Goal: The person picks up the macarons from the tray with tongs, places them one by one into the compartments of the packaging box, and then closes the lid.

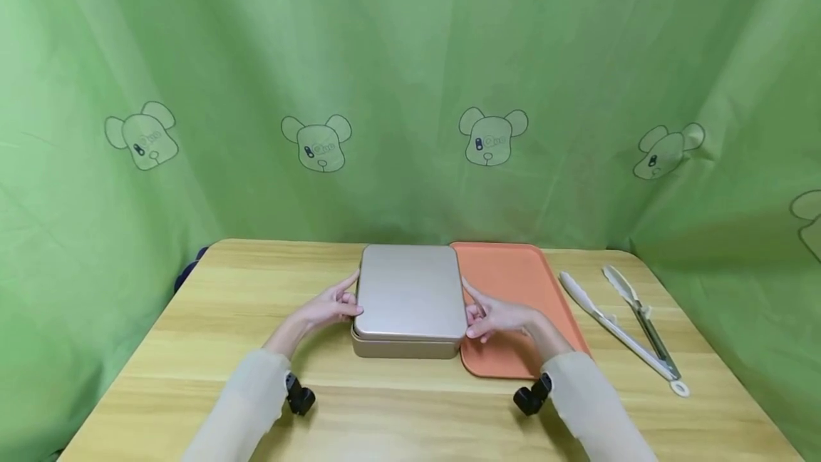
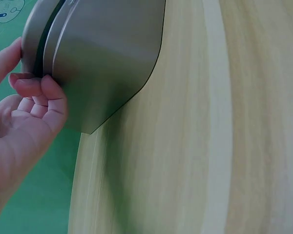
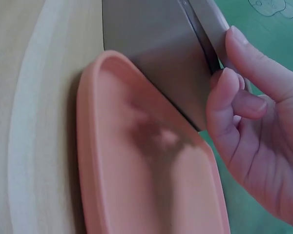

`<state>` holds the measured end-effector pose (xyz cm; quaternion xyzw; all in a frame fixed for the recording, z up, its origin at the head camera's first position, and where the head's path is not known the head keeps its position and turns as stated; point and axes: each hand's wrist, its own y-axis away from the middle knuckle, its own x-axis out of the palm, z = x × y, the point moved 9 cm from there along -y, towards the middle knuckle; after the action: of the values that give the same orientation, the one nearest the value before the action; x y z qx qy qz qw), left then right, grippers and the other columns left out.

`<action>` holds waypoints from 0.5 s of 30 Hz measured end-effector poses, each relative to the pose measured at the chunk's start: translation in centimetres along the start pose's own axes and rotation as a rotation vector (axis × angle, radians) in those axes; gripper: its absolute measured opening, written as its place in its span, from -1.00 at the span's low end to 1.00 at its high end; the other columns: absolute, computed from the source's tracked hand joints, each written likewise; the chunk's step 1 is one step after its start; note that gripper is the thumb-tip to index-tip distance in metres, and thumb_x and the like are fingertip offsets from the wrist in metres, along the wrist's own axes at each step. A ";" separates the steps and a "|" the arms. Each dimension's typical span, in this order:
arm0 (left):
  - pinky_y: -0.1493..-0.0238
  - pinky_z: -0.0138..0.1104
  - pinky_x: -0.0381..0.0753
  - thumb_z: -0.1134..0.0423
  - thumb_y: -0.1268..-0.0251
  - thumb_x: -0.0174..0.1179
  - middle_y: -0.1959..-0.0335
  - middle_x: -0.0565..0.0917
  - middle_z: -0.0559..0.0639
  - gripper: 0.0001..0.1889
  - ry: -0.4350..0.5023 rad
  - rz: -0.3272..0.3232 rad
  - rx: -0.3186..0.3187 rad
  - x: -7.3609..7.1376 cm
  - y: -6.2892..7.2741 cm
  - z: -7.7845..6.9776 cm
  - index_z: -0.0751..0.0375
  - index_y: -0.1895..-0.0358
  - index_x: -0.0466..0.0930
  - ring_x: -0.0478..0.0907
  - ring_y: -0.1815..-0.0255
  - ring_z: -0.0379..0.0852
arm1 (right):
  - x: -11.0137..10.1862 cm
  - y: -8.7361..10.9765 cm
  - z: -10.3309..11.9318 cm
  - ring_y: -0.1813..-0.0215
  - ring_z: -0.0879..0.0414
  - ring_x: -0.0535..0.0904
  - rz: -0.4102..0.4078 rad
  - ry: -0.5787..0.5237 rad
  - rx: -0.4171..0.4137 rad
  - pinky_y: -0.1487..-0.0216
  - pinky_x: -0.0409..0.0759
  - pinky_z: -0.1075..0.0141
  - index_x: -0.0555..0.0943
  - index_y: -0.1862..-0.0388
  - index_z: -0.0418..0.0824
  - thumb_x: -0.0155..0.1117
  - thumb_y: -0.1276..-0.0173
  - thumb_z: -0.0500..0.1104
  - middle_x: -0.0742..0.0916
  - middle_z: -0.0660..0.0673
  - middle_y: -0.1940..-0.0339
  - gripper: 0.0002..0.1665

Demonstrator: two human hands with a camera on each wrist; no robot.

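Observation:
A rectangular metal tin, champagne-grey, sits at the middle of the table with its lid (image 1: 410, 291) on top. My left hand (image 1: 328, 307) holds the lid's left edge, thumb and curled fingers at the rim. On the opposite side, my right hand (image 1: 502, 314) grips the right edge in the same way. Both wrist views reveal a dark gap between the lid (image 2: 33, 27) and the tin's lower part (image 2: 107, 53), so the lid is partly raised. Fingertips of the right hand (image 3: 263, 112) lie at this gap. The inside of the tin is hidden.
An orange tray (image 1: 513, 269) lies to the tin's right, its left edge against or under the tin. Further right, metal tongs (image 1: 631, 337) with pale tips lie spread on the wooden table (image 1: 256, 269). A green curtain (image 1: 398, 55) surrounds the table.

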<state>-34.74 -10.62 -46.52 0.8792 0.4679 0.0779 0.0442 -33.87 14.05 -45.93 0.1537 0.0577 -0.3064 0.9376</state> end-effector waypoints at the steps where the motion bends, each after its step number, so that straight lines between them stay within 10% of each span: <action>1: 0.26 -0.42 0.45 0.53 -0.14 0.06 0.52 0.44 -0.16 -0.05 0.006 0.001 0.000 0.0 -0.1 0.0 0.06 -0.44 -0.40 0.38 0.46 -0.28 | -0.1 -0.1 -0.1 0.42 0.06 0.50 -0.001 -0.002 0.009 0.37 0.59 0.30 -0.67 -0.34 -0.10 0.22 -0.18 -0.37 0.47 -0.08 0.45 0.31; 15: 0.33 -0.46 0.42 0.56 -0.19 -0.02 0.53 0.44 -0.15 -0.10 0.079 0.000 -0.020 -0.3 -0.2 0.8 0.09 -0.44 -0.42 0.37 0.47 -0.27 | -0.5 -0.7 -0.3 0.37 0.08 0.47 0.025 -0.041 0.057 0.36 0.57 0.34 -0.63 -0.37 -0.05 0.26 -0.18 -0.30 0.50 -0.08 0.42 0.32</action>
<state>-34.89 -10.74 -47.39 0.8749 0.4685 0.1174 0.0344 -34.70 13.83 -46.27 0.1747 0.0278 -0.2991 0.9377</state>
